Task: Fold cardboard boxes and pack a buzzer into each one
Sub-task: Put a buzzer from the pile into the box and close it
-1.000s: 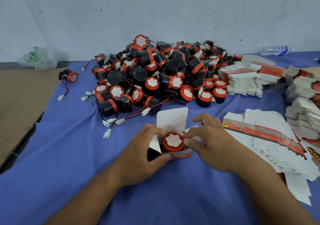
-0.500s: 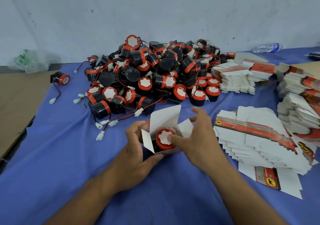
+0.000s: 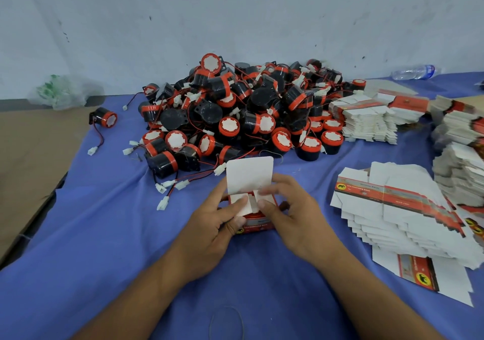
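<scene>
Cardboard box (image 3: pixel 258 225), lid flap (image 3: pixel 248 174) upright, sits just in front of the buzzer pile (image 3: pixel 235 114) on the desk (image 3: pixel 104 221), left hand (image 3: pixel 209 224) and right hand (image 3: pixel 296 216) gripping it and pressing its side flaps (image 3: pixel 242 206) down.

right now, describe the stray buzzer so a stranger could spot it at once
Start at the big buzzer pile on the blue cloth and look left. One black buzzer lies alone at the cloth's left edge, apart from every other.

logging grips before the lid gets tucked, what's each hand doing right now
Left hand: holding the box, thumb pressing down on its top.
Right hand: holding the same box, thumb pressing down beside the left one.
</scene>
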`<control>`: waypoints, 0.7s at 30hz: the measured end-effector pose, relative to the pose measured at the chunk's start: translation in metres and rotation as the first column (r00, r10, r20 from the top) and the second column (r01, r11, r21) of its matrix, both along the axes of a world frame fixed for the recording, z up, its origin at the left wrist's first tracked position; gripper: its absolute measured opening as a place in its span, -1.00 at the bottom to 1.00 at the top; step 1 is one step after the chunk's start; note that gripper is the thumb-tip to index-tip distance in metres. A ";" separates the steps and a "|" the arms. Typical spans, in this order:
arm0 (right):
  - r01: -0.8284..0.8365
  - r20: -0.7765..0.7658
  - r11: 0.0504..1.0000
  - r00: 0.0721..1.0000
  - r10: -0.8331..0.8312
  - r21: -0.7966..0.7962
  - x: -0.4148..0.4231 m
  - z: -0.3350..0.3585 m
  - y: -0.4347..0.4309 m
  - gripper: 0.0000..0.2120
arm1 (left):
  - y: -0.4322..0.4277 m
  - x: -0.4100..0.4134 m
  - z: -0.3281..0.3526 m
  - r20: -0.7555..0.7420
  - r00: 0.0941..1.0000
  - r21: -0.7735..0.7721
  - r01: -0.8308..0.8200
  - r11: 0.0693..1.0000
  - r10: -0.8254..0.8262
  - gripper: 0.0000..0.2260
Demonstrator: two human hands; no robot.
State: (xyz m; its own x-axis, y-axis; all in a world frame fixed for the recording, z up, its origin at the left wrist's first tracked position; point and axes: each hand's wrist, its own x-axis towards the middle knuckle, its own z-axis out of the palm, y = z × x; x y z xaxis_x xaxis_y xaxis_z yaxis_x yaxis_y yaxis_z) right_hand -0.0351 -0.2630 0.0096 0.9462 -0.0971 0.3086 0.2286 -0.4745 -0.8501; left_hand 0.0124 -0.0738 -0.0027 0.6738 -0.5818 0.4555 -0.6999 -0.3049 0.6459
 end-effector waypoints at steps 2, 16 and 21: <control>0.016 -0.054 0.989 0.998 -0.008 0.149 0.001 0.002 0.001 -0.63 | 0.000 0.000 0.002 -0.021 1.000 -0.011 -0.011 1.000 0.011 -0.66; -0.240 -0.037 0.969 0.971 0.238 -0.056 -0.003 0.007 -0.020 -0.63 | 0.014 0.002 0.002 -0.202 0.979 -0.097 -0.042 0.994 0.022 -0.73; -0.254 -0.091 0.966 0.962 0.256 0.037 -0.004 0.003 -0.015 -0.65 | 0.013 0.002 0.002 -0.194 0.981 -0.116 -0.044 0.992 0.021 -0.71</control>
